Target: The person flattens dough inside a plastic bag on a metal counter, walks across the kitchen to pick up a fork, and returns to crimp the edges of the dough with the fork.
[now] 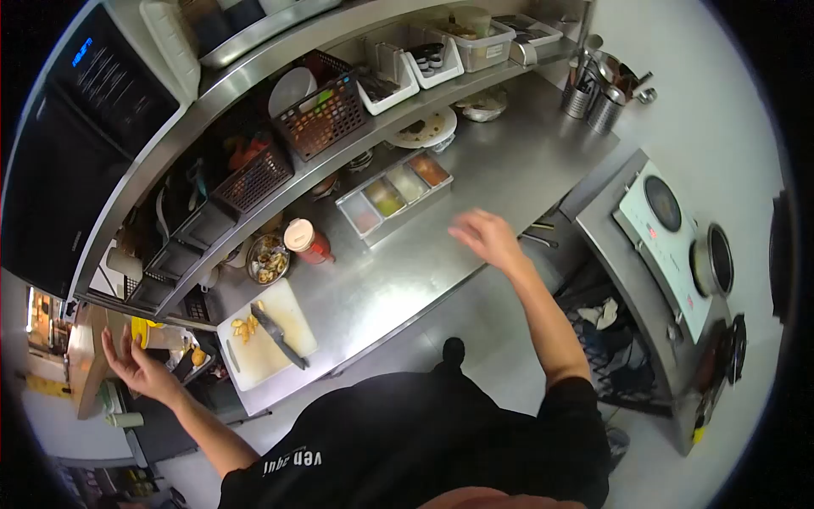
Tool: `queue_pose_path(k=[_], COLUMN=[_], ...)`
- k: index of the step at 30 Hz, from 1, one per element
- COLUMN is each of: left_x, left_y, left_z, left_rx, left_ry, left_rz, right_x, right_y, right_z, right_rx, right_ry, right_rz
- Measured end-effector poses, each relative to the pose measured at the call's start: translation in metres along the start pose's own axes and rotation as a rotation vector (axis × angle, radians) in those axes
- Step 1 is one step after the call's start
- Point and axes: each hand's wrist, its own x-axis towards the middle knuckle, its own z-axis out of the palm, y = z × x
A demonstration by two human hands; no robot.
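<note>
My left hand [141, 370] is raised at the far left, beyond the end of the counter, its fingers spread and holding nothing. Over the front part of the steel counter [381, 284], my right hand [486, 238] hovers with loosely bent, slightly blurred fingers; no object shows in it. A divided metal container [395, 194] with several filled compartments is nearest to that hand. On the white cutting board [292, 321] lie a dark-handled knife [278, 337], a smaller slim blade [233, 357] and yellowish-brown pieces [246, 329].
Behind the board stand a metal bowl of mixed scraps [269, 260] and a red container with a pale lid [309, 241]. Above runs a shelf with baskets [320, 117]. To the right are a white cooktop [666, 246], a pan [714, 259] and metal utensil holders [604, 112].
</note>
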Motion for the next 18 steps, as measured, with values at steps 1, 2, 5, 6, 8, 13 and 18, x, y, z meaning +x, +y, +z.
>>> queue_pose_path(k=[1,2,5,6,8,13,18], left_x=[-0.006,-0.01,-0.02,-0.026,-0.045,-0.104,-0.123], left_y=[0.018,0.035,0.088,0.099,0.128,0.147,0.157], left_z=[0.0,-0.002,-0.015,-0.024,-0.042,-0.113,-0.098], left_rx=[-0.049,-0.007,0.255,0.293,0.42,0.558,0.713], left_ry=[0.034,0.037,0.065,0.118,0.255,0.445,0.473], left_rz=[-0.074,-0.04,0.13,0.151,0.154,0.051,0.016], right_x=[0.034,0.069,0.171,0.198,0.245,0.308,0.345], right_y=[0.004,0.01,0.036,0.039,0.053,0.075,0.084], right_z=[-0.004,-0.007,0.001,-0.001,0.004,-0.001,0.022], right_rx=[0.086,0.174,0.068,0.071,0.079,0.119,0.154], right_ry=[0.033,0.064,0.266,0.315,0.393,0.424,0.348], right_rz=[-0.015,-0.034,-0.225,-0.296,-0.31,-0.259,-0.308])
